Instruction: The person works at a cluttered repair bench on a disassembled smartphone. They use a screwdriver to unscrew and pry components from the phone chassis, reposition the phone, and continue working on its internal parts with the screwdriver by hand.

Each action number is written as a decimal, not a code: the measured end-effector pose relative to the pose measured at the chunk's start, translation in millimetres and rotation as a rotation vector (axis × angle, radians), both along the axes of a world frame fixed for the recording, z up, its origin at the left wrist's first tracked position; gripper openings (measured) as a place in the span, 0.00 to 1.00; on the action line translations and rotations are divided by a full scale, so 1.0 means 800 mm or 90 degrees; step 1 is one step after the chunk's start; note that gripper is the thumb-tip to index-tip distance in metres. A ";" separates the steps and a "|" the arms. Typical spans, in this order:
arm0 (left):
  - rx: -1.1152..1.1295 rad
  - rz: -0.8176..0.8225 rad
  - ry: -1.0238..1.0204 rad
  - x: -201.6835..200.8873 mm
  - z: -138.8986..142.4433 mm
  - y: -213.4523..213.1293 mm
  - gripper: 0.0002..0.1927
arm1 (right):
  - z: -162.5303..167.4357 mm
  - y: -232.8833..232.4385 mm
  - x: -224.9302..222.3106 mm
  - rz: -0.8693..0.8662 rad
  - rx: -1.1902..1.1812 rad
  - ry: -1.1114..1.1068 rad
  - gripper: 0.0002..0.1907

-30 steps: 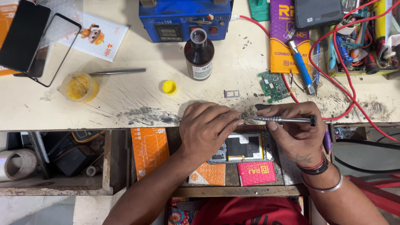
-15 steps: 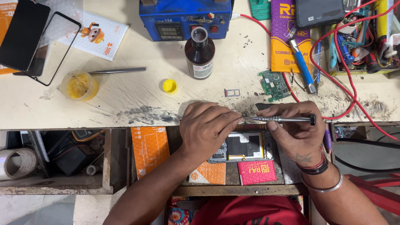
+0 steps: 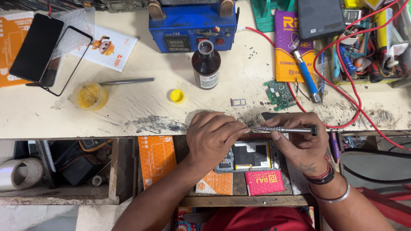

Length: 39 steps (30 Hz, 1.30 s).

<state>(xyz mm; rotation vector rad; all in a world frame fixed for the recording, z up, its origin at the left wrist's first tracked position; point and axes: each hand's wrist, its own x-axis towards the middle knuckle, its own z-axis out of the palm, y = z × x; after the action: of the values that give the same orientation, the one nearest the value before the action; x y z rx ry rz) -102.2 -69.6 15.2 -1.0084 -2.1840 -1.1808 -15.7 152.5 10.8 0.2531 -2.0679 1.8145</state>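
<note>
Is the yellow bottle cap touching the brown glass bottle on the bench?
Apart. The head view shows the yellow cap lying on the benchtop to the lower left of the brown bottle, with a strip of bare bench visible between them.

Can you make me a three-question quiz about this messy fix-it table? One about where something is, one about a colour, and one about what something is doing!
1. Where does the yellow bottle cap lie?
A. on the bottle
B. on the bench, left of the brown bottle
C. in the drawer

2. What colour is the machine behind the bottle?
A. blue
B. green
C. white

3. What is the right hand doing?
A. resting empty
B. holding a cup
C. holding a metal screwdriver

Answers: 1 B, the cap sits alone on the benchtop. 2 A, its casing is blue. 3 C, the fingers grip the screwdriver, whose tip meets the left hand.
</note>
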 end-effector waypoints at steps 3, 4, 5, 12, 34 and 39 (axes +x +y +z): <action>-0.005 -0.010 0.007 0.001 0.002 -0.002 0.07 | 0.003 -0.002 0.001 -0.001 0.005 0.005 0.17; -0.004 -0.010 0.006 0.002 0.003 -0.003 0.07 | 0.004 -0.002 0.003 -0.001 0.003 0.003 0.17; -0.005 -0.009 0.005 0.004 0.004 -0.003 0.07 | 0.005 -0.002 0.005 0.000 0.005 0.004 0.18; 0.011 -0.012 0.051 0.012 0.009 -0.004 0.17 | 0.008 -0.004 0.013 -0.013 0.001 0.008 0.18; 0.065 -0.215 0.116 0.131 -0.096 -0.035 0.06 | -0.097 0.012 0.175 -0.039 0.171 0.090 0.38; -0.140 -0.172 -0.007 0.107 -0.112 -0.042 0.09 | -0.128 0.026 0.160 -0.093 0.232 0.075 0.37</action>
<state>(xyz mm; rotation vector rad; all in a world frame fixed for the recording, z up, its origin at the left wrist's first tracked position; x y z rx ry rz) -16.9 -102.9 -74.4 -1.4285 -2.2755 -1.0750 112.1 173.1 -91.3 0.2881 -2.2564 1.3007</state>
